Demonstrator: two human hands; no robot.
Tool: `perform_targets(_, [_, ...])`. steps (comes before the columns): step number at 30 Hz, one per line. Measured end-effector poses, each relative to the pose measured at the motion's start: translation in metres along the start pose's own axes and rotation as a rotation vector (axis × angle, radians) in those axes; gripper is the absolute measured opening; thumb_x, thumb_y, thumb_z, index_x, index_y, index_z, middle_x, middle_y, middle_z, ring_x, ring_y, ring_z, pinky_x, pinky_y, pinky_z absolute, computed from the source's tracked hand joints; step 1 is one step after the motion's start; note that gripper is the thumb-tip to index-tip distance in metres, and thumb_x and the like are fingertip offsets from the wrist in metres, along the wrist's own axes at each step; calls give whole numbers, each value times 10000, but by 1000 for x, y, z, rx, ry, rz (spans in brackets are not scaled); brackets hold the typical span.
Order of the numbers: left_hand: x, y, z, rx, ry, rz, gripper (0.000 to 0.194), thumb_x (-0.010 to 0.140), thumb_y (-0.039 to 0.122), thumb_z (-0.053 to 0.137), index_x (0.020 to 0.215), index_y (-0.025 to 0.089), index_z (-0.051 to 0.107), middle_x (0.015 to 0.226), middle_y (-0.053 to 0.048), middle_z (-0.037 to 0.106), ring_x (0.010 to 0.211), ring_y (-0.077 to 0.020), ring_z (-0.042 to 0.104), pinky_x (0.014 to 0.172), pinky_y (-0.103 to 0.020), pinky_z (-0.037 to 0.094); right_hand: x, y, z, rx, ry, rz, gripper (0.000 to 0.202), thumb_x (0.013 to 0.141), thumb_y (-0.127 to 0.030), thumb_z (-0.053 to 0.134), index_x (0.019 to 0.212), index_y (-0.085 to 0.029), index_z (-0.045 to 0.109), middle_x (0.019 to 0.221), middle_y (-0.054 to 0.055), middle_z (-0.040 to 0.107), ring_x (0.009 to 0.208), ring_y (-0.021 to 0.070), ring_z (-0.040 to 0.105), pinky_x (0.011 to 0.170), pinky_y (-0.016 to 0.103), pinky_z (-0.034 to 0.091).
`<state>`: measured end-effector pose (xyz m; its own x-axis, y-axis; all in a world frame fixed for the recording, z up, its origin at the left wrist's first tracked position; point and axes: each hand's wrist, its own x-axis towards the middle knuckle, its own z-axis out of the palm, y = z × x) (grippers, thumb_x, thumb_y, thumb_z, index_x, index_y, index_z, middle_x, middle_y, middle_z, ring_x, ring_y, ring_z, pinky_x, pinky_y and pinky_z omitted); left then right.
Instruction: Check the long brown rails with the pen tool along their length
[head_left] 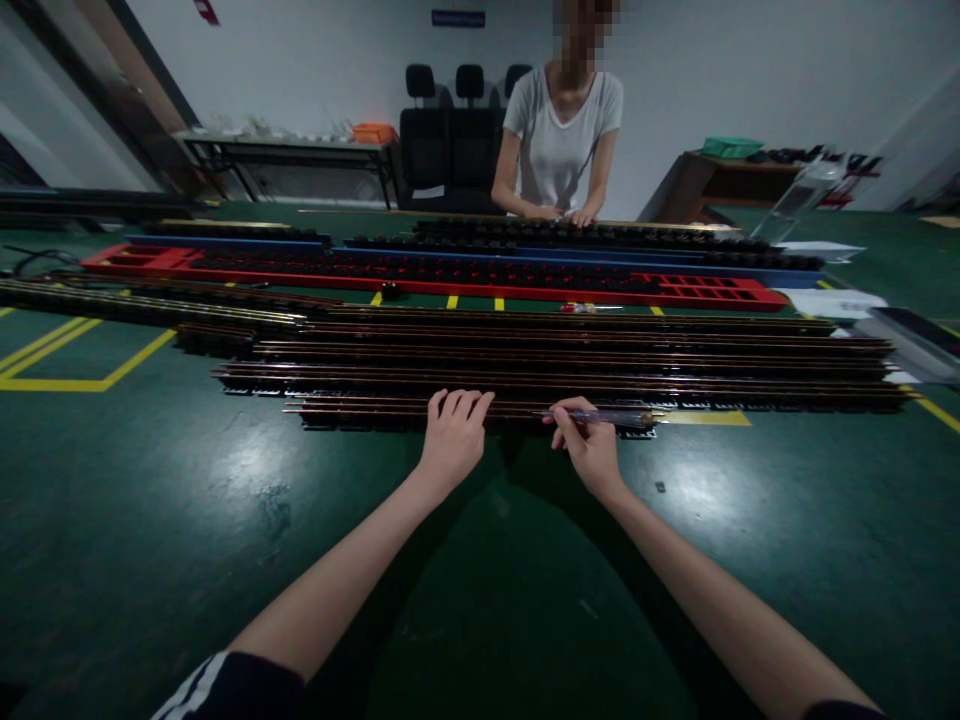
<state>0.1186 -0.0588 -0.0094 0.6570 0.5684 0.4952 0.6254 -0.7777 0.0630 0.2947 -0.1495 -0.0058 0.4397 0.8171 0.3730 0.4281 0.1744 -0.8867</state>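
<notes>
A long black strip with copper-coloured rods along it (360,408) lies nearest to me on the green table. The fingers of my left hand (456,435) are curled over this strip near its middle, gripping it. In my right hand (589,445) is a screwdriver (622,418) with a clear, purplish handle, held nearly level. Its shaft points left along the strip, toward my left hand. Exactly where the tip touches is too small to make out. Right behind lie several similar strips with rods (562,362), side by side.
Farther back are a red tray (712,291) with dark parts and a blue rail (600,257). A small red-handled tool (589,308) lies before the tray. Papers (836,302) and a clear bottle (802,190) are at right. A person (562,140) works opposite, hands on another strip.
</notes>
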Motion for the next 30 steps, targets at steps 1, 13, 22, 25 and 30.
perform_targets(1, [0, 0, 0, 7, -1, 1, 404, 839, 77, 414, 1207, 140, 566, 1132, -95, 643, 1070, -237, 547, 995, -449, 338, 0, -1, 0, 3, -3, -3, 206, 878, -373, 512, 805, -187, 562, 707, 19, 658, 423, 83, 533, 411, 210, 409])
perform_targets(13, [-1, -2, -1, 17, 48, -30, 501, 770, -39, 377, 1181, 151, 589, 1113, -86, 655, 1069, -237, 558, 972, -444, 360, 0, -1, 1, 46, -12, 0, 190, 874, -370, 523, 832, -191, 570, 729, 23, 676, 423, 81, 531, 415, 213, 409])
perform_targets(22, [1, -2, -1, -75, 50, 41, 327, 874, 210, 466, 1174, 166, 590, 1140, -85, 651, 1079, -231, 562, 992, -447, 340, 0, -1, 2, 30, 10, 12, 189, 870, -363, 525, 819, -187, 571, 712, 24, 674, 418, 84, 530, 413, 215, 403])
perform_targets(25, [1, -2, 1, -48, 47, 33, 289, 895, 239, 467, 1140, 180, 608, 1120, -85, 657, 1060, -233, 570, 979, -447, 352, -1, -1, 1, 25, 16, 14, 194, 869, -367, 524, 816, -186, 571, 712, 25, 676, 418, 84, 532, 410, 213, 402])
perform_targets(30, [1, 0, 0, -21, 40, 24, 321, 911, 225, 438, 1191, 155, 578, 1125, -99, 654, 1061, -231, 569, 979, -439, 357, 0, -2, 1, 14, 21, 12, 203, 867, -373, 524, 806, -186, 571, 711, 28, 677, 418, 87, 535, 410, 214, 407])
